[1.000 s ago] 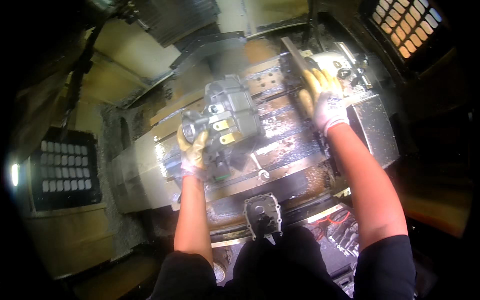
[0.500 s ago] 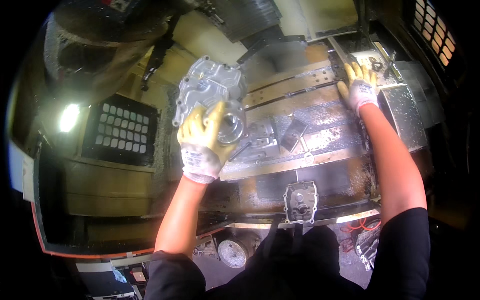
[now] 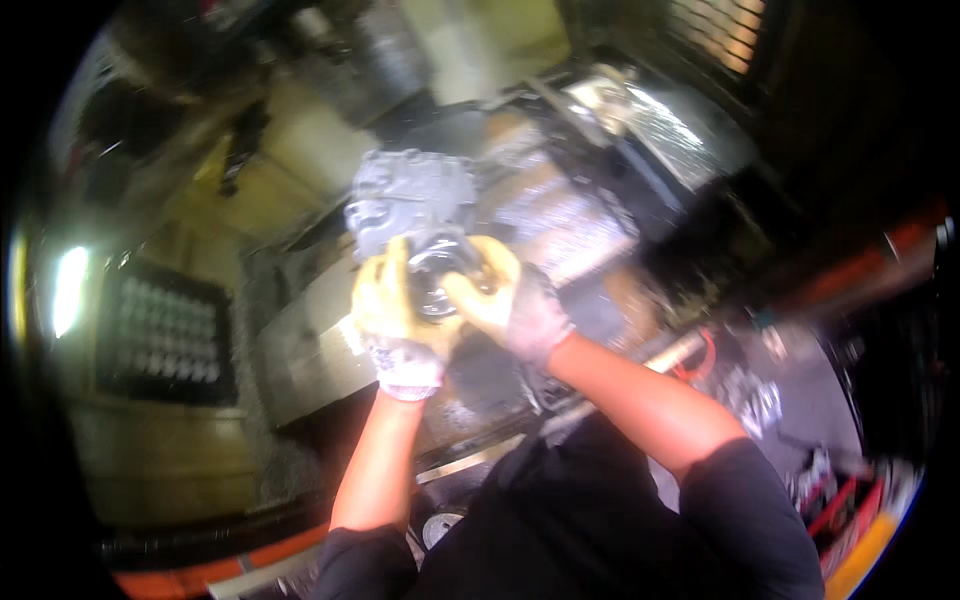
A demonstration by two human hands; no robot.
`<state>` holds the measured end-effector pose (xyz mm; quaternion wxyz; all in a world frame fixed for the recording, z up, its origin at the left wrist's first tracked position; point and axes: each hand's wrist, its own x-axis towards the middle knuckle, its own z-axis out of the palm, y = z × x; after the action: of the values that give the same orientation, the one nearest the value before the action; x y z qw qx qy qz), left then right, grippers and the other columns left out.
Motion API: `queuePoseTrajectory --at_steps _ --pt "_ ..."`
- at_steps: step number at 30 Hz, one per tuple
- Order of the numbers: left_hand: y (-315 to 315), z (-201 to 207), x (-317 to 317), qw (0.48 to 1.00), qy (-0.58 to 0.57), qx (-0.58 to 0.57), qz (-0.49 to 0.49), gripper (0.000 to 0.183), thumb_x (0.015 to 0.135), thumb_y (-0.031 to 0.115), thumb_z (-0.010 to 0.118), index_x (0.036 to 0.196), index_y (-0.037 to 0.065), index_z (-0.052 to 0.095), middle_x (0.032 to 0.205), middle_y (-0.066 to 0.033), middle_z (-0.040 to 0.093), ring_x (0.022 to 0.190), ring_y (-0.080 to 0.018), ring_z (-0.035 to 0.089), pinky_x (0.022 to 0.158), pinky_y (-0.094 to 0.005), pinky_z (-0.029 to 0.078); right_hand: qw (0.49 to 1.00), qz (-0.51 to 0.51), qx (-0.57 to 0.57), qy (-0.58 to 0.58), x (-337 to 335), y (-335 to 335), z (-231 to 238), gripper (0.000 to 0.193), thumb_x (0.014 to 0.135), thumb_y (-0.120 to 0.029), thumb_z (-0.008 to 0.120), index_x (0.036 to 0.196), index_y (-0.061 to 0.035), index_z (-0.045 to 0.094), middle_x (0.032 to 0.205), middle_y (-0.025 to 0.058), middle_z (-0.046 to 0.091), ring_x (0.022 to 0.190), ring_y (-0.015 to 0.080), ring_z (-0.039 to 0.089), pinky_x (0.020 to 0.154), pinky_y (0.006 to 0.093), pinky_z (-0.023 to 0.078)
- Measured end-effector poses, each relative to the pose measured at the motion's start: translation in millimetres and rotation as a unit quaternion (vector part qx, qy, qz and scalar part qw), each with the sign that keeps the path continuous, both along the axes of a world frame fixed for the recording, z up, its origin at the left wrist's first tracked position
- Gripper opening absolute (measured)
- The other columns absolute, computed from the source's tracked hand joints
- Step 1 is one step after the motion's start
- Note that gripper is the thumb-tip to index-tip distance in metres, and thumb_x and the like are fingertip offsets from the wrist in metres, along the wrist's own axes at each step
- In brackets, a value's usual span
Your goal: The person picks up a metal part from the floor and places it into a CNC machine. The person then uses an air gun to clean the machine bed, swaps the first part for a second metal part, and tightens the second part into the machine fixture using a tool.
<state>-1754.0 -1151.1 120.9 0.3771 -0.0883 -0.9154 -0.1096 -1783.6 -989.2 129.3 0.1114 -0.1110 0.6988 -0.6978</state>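
A grey cast-metal housing (image 3: 412, 192) with a lumpy, ribbed body and a round collar (image 3: 437, 268) at its near end is held up in front of me. My left hand (image 3: 395, 305), in a yellow-palmed work glove, grips the near left side of the collar. From the right, my right hand (image 3: 503, 295), gloved alike, is closed round the collar's other side, its thumb at the round opening. Motion blurs the picture, and the fingertips under the housing are hidden.
Beyond my hands lies the wet, slotted machine bed (image 3: 560, 215). At the far right is a shiny metal box (image 3: 665, 125). A grid window (image 3: 165, 340) and a bright lamp (image 3: 72, 290) are on the left. Blurred metal parts (image 3: 750, 400) lie at lower right.
My right hand has left the far right of the bed and taken hold of the housing's collar beside my left hand. The whole view has turned to the right.
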Motion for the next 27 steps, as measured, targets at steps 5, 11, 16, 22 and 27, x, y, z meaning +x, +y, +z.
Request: queuePoseTrajectory --at_steps 5,11,16,22,27 --pt "50 -54 44 0.977 -0.022 0.183 -0.108 0.099 0.065 0.038 0.086 0.144 -0.002 0.043 0.13 -0.0265 0.053 0.12 -0.0429 0.053 0.103 -0.0507 0.043 0.966 -0.193 0.173 0.01 64 31 -29 0.057 0.084 -0.047 0.063 0.118 -0.0023 0.066 0.105 0.0227 0.07 0.096 0.0413 0.067 0.09 0.0412 0.052" --pt "58 -104 114 0.794 -0.396 0.273 -0.371 0.081 0.076 0.03 0.079 0.142 -0.004 0.046 0.132 -0.0272 0.057 0.122 -0.0378 0.058 0.104 -0.0441 0.046 0.921 -0.253 0.239 -0.177 205 130 -48 0.052 0.082 -0.038 0.068 0.118 -0.0008 0.068 0.086 0.0116 0.074 0.074 0.0171 0.07 0.065 0.0325 0.055" --pt "54 -154 136 0.759 -0.488 0.249 -0.351 0.068 0.079 0.029 0.076 0.136 0.0 0.054 0.128 -0.0234 0.063 0.12 -0.0359 0.061 0.103 -0.0428 0.047 0.768 -0.431 0.37 -0.295 389 202 -108 0.058 0.079 -0.038 0.07 0.12 0.0027 0.066 0.096 0.0178 0.074 0.087 0.0232 0.072 0.079 0.0352 0.055" --pt "42 -195 137 0.758 -0.553 0.136 -0.319 0.064 0.083 0.033 0.075 0.135 -0.001 0.056 0.131 -0.0234 0.062 0.121 -0.0344 0.06 0.104 -0.0402 0.046 0.543 -0.503 0.462 -0.489 594 273 -169 0.063 0.074 -0.039 0.065 0.125 -0.0022 0.066 0.118 0.024 0.068 0.115 0.0356 0.065 0.1 0.0391 0.049" --pt "54 -220 143 0.754 -0.589 0.056 -0.285 0.064 0.084 0.037 0.073 0.134 0.0 0.056 0.128 -0.0234 0.063 0.12 -0.0347 0.061 0.102 -0.0417 0.047 0.492 -0.56 0.375 -0.551 722 311 -219 0.057 0.07 -0.032 0.069 0.116 0.0012 0.07 0.11 0.0208 0.072 0.104 0.0293 0.069 0.089 0.0379 0.052"
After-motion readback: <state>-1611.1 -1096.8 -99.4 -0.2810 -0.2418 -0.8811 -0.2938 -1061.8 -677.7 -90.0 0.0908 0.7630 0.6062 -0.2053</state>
